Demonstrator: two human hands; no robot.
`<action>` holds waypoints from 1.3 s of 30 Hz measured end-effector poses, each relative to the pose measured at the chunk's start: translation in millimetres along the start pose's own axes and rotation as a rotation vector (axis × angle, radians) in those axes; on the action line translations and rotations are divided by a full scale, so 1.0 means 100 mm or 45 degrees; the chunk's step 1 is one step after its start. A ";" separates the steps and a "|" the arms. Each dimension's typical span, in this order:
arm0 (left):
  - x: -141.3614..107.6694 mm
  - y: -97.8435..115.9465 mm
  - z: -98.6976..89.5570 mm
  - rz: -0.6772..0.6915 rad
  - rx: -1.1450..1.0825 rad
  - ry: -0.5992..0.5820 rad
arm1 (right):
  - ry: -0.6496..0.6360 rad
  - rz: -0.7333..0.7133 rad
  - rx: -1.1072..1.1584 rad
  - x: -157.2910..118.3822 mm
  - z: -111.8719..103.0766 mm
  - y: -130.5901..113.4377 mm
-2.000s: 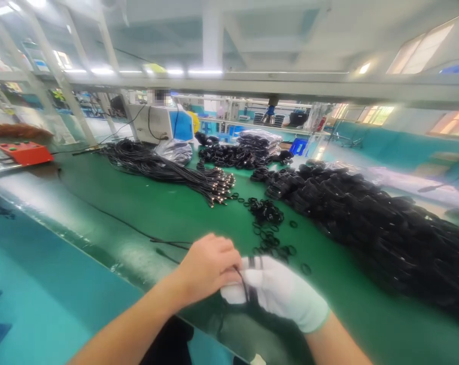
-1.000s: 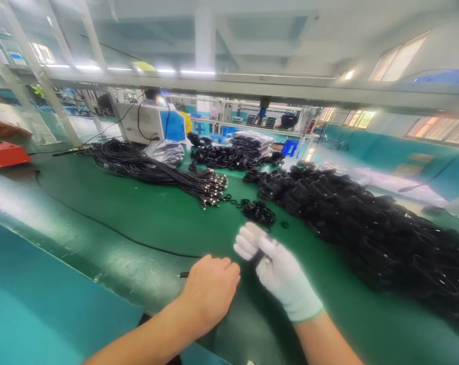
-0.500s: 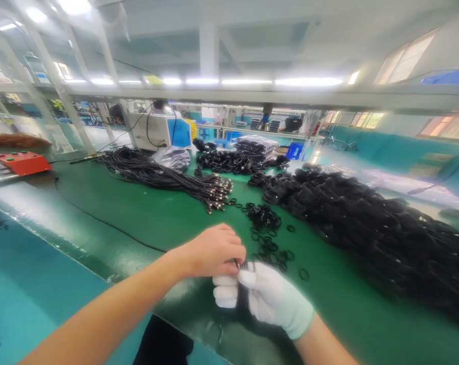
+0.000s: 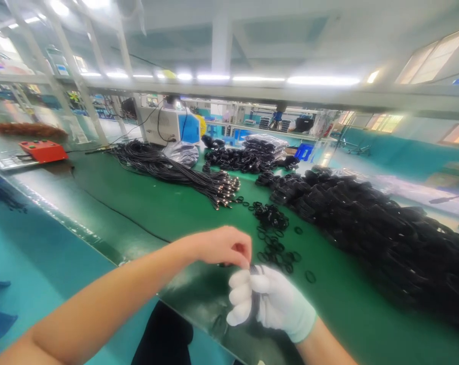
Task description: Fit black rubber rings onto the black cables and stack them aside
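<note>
My right hand (image 4: 277, 299), in a white glove, is closed around a small coil of black cable (image 4: 255, 304). The coil stands roughly upright between the thumb and the curled fingers, blurred at its lower end. Bare, my left hand (image 4: 227, 246) reaches across from the left, thumb and forefinger pinched together at the top of the coil. A short dark bit of cable shows under the left palm; the fingertips cover most of what they pinch. Just beyond the hands lie loose black rings (image 4: 273, 218), some piled and some scattered.
A large heap of black coiled cables (image 4: 351, 218) fills the right side of the green table (image 4: 138, 197). Long black cables with metal ends (image 4: 176, 175) lie at the back left. Farther off stand a white and blue machine (image 4: 168, 126) and a red control box (image 4: 42, 151).
The view has swung slightly left. My left hand has lifted a little off the gloved hand, its fingers now bent in a tighter pinch at the coil's top. The right hand keeps its hold.
</note>
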State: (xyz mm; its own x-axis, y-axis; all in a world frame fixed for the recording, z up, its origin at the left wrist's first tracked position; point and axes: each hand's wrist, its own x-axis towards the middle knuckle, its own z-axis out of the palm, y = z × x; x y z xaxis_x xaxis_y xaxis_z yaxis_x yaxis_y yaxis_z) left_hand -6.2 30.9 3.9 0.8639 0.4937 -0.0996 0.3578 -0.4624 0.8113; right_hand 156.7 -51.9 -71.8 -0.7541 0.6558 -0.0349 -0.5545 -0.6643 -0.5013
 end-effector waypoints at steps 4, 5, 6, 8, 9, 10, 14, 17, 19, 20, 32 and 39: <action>-0.07 -0.23 0.22 -0.019 -0.393 0.217 | 0.010 0.017 -0.003 0.04 0.02 0.01; -0.09 -0.25 0.28 -0.021 -0.462 0.260 | 0.026 0.004 -0.042 0.05 0.02 0.01; -0.11 -0.26 0.34 -0.028 -0.516 0.297 | 0.044 -0.011 -0.093 0.04 0.02 0.00; -0.13 -0.26 0.44 -0.035 -0.570 0.388 | 0.066 -0.052 -0.213 0.03 0.02 -0.01; -0.13 -0.25 0.48 -0.032 -0.571 0.444 | 0.075 -0.081 -0.275 0.03 0.02 -0.02; -0.14 -0.23 0.52 -0.023 -0.561 0.505 | 0.082 -0.113 -0.337 0.02 0.03 -0.04; -0.14 -0.19 0.63 0.036 -0.468 0.683 | 0.057 -0.197 -0.553 0.01 0.06 -0.11; -0.16 -0.18 0.68 0.058 -0.424 0.680 | -0.003 -0.182 -0.657 -0.01 0.09 -0.17; -0.17 -0.18 0.70 0.071 -0.391 0.678 | -0.033 -0.153 -0.710 -0.02 0.11 -0.19; -0.17 -0.18 0.71 0.082 -0.358 0.698 | -0.051 -0.138 -0.737 -0.03 0.12 -0.21; -0.18 -0.14 0.83 0.121 -0.323 0.802 | -0.169 -0.034 -0.957 -0.09 0.25 -0.27; -0.16 -0.15 1.01 0.351 -0.154 1.062 | -0.098 0.013 -1.038 -0.18 0.34 -0.26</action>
State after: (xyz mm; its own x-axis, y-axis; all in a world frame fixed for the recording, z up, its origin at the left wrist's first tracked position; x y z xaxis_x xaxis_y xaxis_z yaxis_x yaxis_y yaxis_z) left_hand 10.1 -44.9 -64.9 0.3572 0.7744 0.5222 0.0943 -0.5862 0.8047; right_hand 172.3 -58.9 -28.6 -0.7963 0.6050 0.0021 -0.1401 -0.1809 -0.9735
